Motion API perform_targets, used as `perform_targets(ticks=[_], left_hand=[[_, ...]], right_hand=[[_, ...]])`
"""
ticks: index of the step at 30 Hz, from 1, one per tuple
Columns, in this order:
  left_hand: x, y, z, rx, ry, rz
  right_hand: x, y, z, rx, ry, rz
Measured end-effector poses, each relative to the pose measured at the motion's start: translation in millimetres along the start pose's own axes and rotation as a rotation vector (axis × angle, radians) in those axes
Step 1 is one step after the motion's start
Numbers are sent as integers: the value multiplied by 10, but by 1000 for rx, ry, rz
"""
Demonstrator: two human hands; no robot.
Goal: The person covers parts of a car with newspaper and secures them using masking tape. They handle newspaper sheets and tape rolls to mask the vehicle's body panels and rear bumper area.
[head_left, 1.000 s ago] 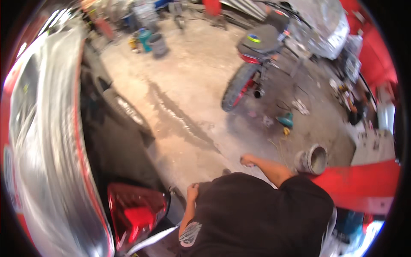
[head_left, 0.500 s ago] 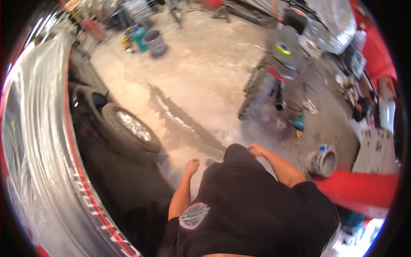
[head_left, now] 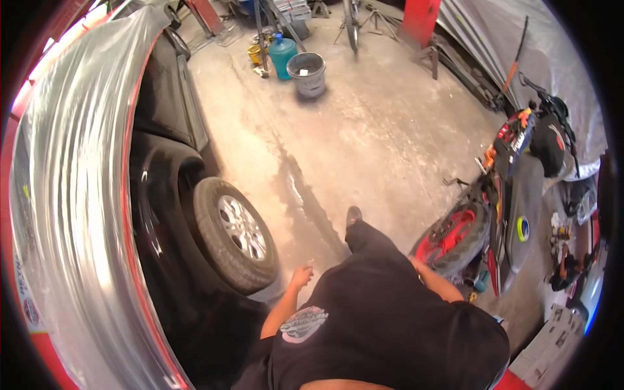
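Silver-spoked, black-tyred wheel (head_left: 244,227), likely bearing the glossy black car (head_left: 156,170), is standing at 10 o'clock from the left hand (head_left: 301,276), half-curled, seemingly empty; whether the right hand (head_left: 418,265) is gripping, I cannot tell.

At lower centre the right hand (head_left: 419,264) is indistinct, its grip hard to make out – the left hand (head_left: 301,277) too small to show whether it holds anything; the upper edge cuts off a thin wheel (head_left: 352,29) and a red post (head_left: 421,23), the lower left rim a plastic sheet (head_left: 75,195) – far right, small items (head_left: 560,232) blur together
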State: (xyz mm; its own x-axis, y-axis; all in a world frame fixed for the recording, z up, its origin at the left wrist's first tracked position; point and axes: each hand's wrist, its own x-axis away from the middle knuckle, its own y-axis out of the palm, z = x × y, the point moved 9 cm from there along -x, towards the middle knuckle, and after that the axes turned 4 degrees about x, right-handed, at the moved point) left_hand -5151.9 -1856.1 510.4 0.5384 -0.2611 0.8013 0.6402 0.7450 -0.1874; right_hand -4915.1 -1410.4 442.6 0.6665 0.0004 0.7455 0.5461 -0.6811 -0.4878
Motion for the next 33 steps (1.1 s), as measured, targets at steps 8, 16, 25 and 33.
perform_targets(ticks=[8, 16, 25, 33], left_hand=[[-480, -923, 827, 422, -86, 187], [-2161, -1310, 2551, 38, 234, 111], [-3525, -3993, 4852, 379, -100, 256], [-4769, -5761, 6839, 343, 85, 395]], right_hand=[[-1550, -4666, -1742, -111, -69, 385], [-3315, -6146, -3164, -233, -157, 420], [-4189, -6266, -3153, -281, 117, 71], [-5711, -7217, -3885, -399, 86, 54]])
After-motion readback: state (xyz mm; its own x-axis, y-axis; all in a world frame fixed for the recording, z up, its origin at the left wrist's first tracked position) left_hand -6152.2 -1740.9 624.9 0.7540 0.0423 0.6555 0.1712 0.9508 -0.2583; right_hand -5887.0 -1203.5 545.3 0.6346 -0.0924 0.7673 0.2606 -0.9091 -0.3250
